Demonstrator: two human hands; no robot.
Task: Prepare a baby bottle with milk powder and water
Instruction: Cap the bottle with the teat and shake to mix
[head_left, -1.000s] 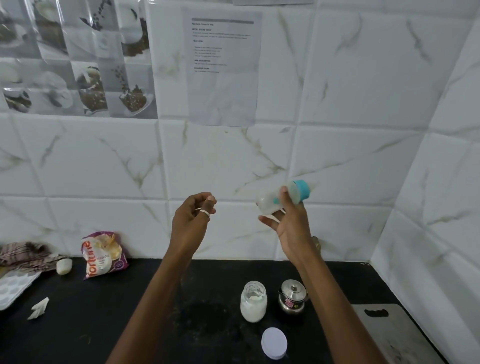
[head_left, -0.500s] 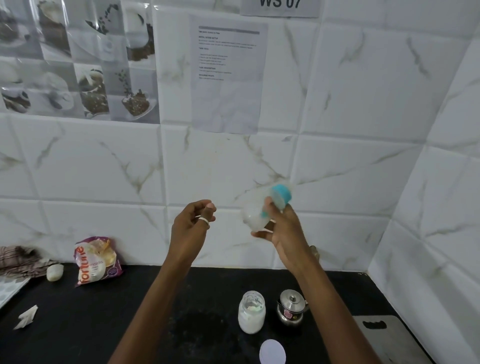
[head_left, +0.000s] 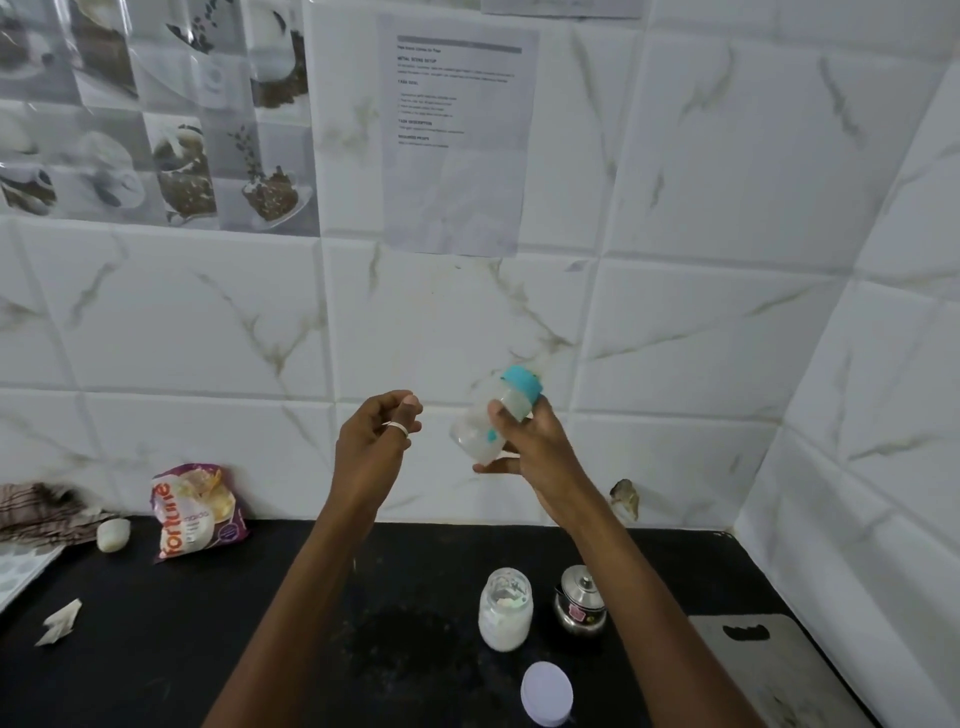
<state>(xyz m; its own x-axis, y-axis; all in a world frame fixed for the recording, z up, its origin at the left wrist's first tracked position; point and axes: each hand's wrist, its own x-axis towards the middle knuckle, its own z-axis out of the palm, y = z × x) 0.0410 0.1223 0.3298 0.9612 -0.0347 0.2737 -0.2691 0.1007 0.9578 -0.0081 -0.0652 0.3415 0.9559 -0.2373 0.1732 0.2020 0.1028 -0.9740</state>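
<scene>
1. Printed sheet (head_left: 460, 135) on the tiled wall: text too small and blurred to read.
2. Left edge cuts off a striped cloth (head_left: 36, 512) and a pale tray (head_left: 21, 571); bottom edge cuts both forearms.
3. Baby bottle (head_left: 488, 421) is motion-blurred, contents hard to judge, looks cloudy white inside. Teal cap (head_left: 522, 385) on top, tilted up and to the right.
4. Right hand (head_left: 535, 452) is wrapped around the bottle, thumb across its front, fingers behind and mostly hidden. Bottle is held in the air in front of the wall, well above the counter (head_left: 208, 649).
5. Left hand (head_left: 371, 447) is raised just left of the bottle, not touching it; fingers curled in loosely, thumb tip against the forefinger, nothing visible between them. White ring on one finger.
6. On the counter below the right arm: open jar (head_left: 505, 616) with white powder, small steel lidded pot (head_left: 579, 608) just beside it on the right, white round lid (head_left: 546, 693) lying flat nearer the viewer.
7. Grey cutting board (head_left: 769, 670) at right, partly cut off.
8. Far left: snack packet (head_left: 195, 512) leaning at the wall, small white lump (head_left: 112, 534), crumpled paper scrap (head_left: 60, 621).
</scene>
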